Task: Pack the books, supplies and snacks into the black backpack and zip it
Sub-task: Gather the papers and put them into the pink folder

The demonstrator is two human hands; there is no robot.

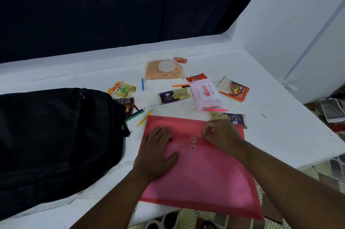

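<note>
**Both hands on pink folder, backpack at left**

Right hand [221, 133] lay on the pink string-tie folder [201, 176], fingers curled tight near the flap's two round button clasps [192, 142] — looked like a pinch on the tie string, but the string itself was too fine to make out. Left hand [158, 152] was flat on the folder w/ fingers spread, pressing it down just left of the clasps, holding nothing.

Folder lay on the white table [280, 135], its near edge hanging past the table's front edge. Clasps sat one above the other on the flap line.

Black backpack [56, 141] lay on its side at the left of the table, apart from the folder. A dark snack wrapper [127, 105] was at its right end, touching it; whether partly inside, couldn't tell.

Between backpack and folder: a yellow pencil [144, 118] and a green pencil [134, 114], both loose on the table.

Farther back — two purple "Layer Cake" packs, one [173, 95] mid-table, the other [231, 118] just beyond the right hand and touching the folder's far corner. Pink wet-wipes pack [207, 93] w/ a pink pen [216, 109] at its near end. Orange colour-pencil box [234, 89] to the right of the wipes. Clear bag of orange snacks [164, 71], yellow snack packet [122, 89], blue pencil [142, 83], orange marker [180, 85] beyond.
</note>
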